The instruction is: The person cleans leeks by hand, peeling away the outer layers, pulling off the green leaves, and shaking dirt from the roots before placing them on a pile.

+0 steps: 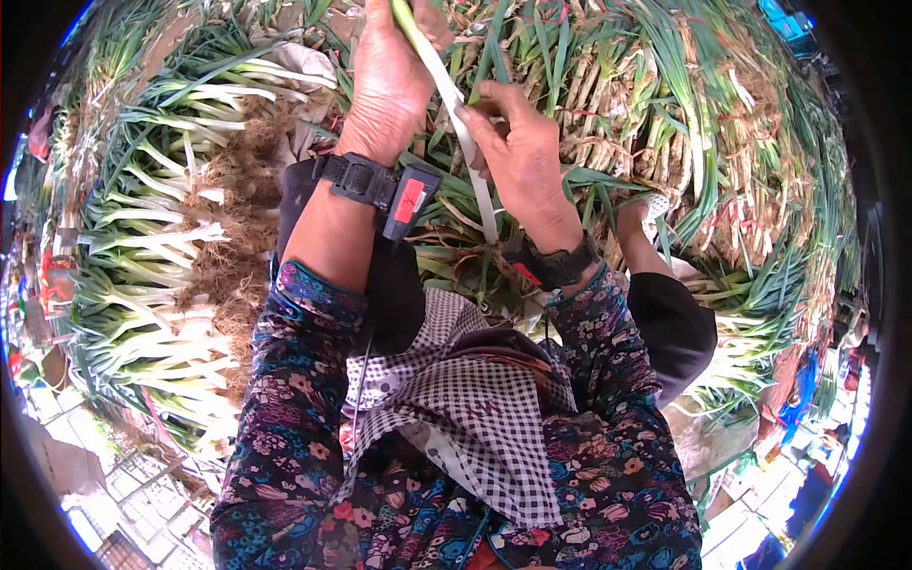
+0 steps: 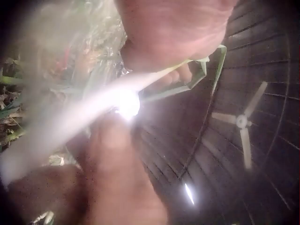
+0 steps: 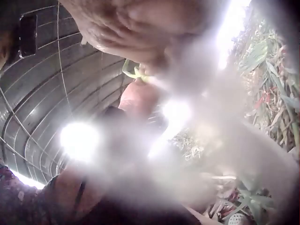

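A long leek [image 1: 445, 81], white below and green at the top, slants between the two hands in the head view. My left hand [image 1: 388, 76] grips its upper green part at the top edge, some fingertips out of frame. Lower down, the thumb and fingers of my right hand [image 1: 524, 157] pinch the white stalk from the right. The stalk's white end hangs below that hand, over loose leaves. The left wrist view shows the pale leek [image 2: 61, 122] blurred across the hands; glare hides much of the right wrist view.
Leeks with brown roots [image 1: 180, 275] lie in a long row at the left. Bundled leeks with dry outer leaves [image 1: 594, 85] cover the ground ahead and right. A checked cloth [image 1: 475, 399] lies over the lap, between the knees. A ceiling fan [image 2: 241, 122] shows overhead.
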Demonstrator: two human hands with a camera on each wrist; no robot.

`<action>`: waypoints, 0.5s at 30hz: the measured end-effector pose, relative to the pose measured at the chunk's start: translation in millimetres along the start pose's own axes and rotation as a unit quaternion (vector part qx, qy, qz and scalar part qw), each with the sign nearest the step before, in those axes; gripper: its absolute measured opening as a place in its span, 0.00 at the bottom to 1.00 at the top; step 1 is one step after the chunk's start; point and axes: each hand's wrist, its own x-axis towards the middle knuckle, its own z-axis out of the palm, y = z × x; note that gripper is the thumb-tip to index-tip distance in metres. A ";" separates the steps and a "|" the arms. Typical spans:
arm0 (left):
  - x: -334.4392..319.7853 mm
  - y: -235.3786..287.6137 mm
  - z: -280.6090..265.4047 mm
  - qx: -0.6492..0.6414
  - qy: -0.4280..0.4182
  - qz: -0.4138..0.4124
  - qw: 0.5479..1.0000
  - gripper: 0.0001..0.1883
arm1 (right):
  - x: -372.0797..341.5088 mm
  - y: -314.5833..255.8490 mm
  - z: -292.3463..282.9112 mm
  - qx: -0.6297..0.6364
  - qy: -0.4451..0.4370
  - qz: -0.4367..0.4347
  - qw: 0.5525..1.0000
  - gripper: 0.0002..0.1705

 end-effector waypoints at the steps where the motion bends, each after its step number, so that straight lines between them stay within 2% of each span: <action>1: -1.0 0.7 2.1 0.000 0.002 0.000 1.000 0.24 | 1.3 -3.4 2.4 0.011 0.022 -0.004 1.000 0.14; 3: -3.2 4.0 10.2 0.001 -0.018 -0.011 1.000 0.25 | 6.7 -2.8 5.1 0.003 0.034 -0.034 0.999 0.12; 5: -4.1 1.8 13.7 0.005 0.014 -0.012 1.000 0.24 | 9.2 -4.1 4.6 0.004 0.011 -0.040 0.999 0.08; 6: -4.0 1.8 10.6 -0.043 -0.010 -0.043 0.998 0.24 | 9.0 -6.6 3.1 0.003 0.011 -0.040 0.999 0.08; 8: -3.3 3.5 7.0 -0.120 -0.030 -0.079 0.989 0.23 | 7.7 -11.3 -0.8 0.180 0.043 0.068 0.980 0.04; 9: -2.5 3.6 3.6 -0.120 -0.028 -0.078 0.989 0.23 | 8.9 3.5 -4.9 0.262 0.037 0.067 0.962 0.05; 10: 0.0 3.3 0.6 -0.169 -0.091 -0.079 0.978 0.23 | 5.7 9.2 -9.9 0.401 0.045 0.125 0.906 0.06; 11: 0.7 4.5 2.8 -0.217 -0.155 -0.079 0.961 0.23 | 3.7 10.8 -14.0 0.530 0.052 0.178 0.828 0.07; 12: -2.7 4.1 8.3 -0.212 -0.100 -0.068 0.970 0.23 | 1.0 13.4 -17.5 0.529 0.052 0.178 0.828 0.07; 14: -1.5 5.3 6.1 -0.204 -0.121 -0.071 0.969 0.23 | -3.5 11.9 -21.1 0.592 0.057 0.225 0.772 0.10; 15: -1.6 4.5 4.5 -0.197 -0.140 -0.074 0.968 0.24 | -5.9 7.8 -21.3 0.593 0.059 0.225 0.771 0.10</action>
